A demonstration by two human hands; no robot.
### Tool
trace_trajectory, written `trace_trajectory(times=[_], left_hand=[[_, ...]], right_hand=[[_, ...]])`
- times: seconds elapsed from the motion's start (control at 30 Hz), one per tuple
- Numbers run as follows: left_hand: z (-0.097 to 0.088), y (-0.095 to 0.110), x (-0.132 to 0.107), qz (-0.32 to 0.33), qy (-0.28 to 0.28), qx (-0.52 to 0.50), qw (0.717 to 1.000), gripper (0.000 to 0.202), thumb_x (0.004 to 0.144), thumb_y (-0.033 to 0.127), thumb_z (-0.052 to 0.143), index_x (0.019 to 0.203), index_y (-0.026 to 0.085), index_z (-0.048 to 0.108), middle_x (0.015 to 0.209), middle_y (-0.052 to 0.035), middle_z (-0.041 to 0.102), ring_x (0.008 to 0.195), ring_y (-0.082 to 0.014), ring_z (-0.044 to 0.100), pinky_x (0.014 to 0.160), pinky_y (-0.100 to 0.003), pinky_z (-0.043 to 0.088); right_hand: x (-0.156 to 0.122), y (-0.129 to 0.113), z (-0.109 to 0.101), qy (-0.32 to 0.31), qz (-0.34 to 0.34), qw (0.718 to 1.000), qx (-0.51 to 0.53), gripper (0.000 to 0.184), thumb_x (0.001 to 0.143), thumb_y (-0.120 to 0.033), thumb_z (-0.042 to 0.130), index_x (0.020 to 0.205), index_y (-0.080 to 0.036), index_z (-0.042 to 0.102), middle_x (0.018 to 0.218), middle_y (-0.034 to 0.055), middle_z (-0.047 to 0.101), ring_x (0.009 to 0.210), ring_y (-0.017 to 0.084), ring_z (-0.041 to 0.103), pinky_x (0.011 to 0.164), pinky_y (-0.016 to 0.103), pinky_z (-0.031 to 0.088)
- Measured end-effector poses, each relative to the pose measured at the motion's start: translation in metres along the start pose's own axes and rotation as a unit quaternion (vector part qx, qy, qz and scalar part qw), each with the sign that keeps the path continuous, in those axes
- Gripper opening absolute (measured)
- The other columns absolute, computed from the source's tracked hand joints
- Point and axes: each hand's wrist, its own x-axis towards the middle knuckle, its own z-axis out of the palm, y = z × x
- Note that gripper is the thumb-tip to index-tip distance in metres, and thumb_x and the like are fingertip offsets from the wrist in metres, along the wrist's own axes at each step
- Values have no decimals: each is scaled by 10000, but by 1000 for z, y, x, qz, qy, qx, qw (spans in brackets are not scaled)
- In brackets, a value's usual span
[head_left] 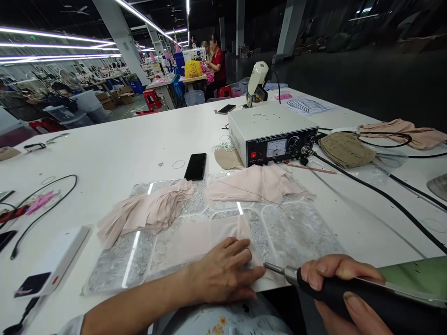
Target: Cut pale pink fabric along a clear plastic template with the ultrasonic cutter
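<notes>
My left hand lies with its fingers on a thin pale-pink fabric piece, holding it against a clear sheet over a grey stone-patterned mat. In my right hand is a black ultrasonic handpiece with a slim metal tip. That tip points left and sits beside my left index fingertip, at the fabric's right edge; whether it touches the cloth I cannot tell. A fanned stack of pink fabric pieces rests at the mat's left. Another pink pile lies at its back.
Behind the mat stands a control box with a dial and a black cable running right. A phone lies near its left. A white power bank is at the left. Brown cloth pieces lie right. People sit at sewing machines beyond the table.
</notes>
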Motion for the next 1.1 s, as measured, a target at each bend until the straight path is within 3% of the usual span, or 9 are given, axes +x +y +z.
trace_trajectory(times=[0.37, 0.57, 0.77, 1.1], left_hand=[[-1, 1, 0, -2, -5, -2, 1000, 458, 953, 547, 522, 1243, 194, 545, 957, -69, 562, 1140, -295, 533, 912, -390, 430], [0, 2, 0, -2, -13, 5, 1000, 454, 959, 552, 508, 1235, 193, 543, 939, -68, 560, 1123, -290, 539, 887, -381, 434], [-1, 1, 0, 0, 6, -3, 1000, 433, 995, 535, 434, 1219, 183, 546, 920, -66, 560, 1080, -286, 555, 858, -381, 431], [-1, 1, 0, -8, -17, -2, 1000, 461, 947, 565, 524, 1235, 206, 546, 940, -60, 560, 1076, -269, 553, 879, -371, 429]], right_hand=[[10, 21, 6, 42, -27, 998, 34, 78, 794, -264, 629, 845, -229, 581, 732, -7, 540, 572, 133, 542, 551, 347, 543], [13, 37, 0, 24, -35, 999, 29, 101, 799, -239, 600, 892, -219, 566, 775, -5, 550, 606, 142, 560, 593, 372, 549], [19, 36, 9, 24, -55, 998, 31, 88, 780, -239, 606, 851, -211, 564, 741, -8, 548, 553, 129, 549, 547, 358, 533], [23, 33, 16, 31, -54, 997, 42, 86, 756, -215, 594, 839, -207, 571, 744, -9, 557, 541, 124, 553, 551, 343, 519]])
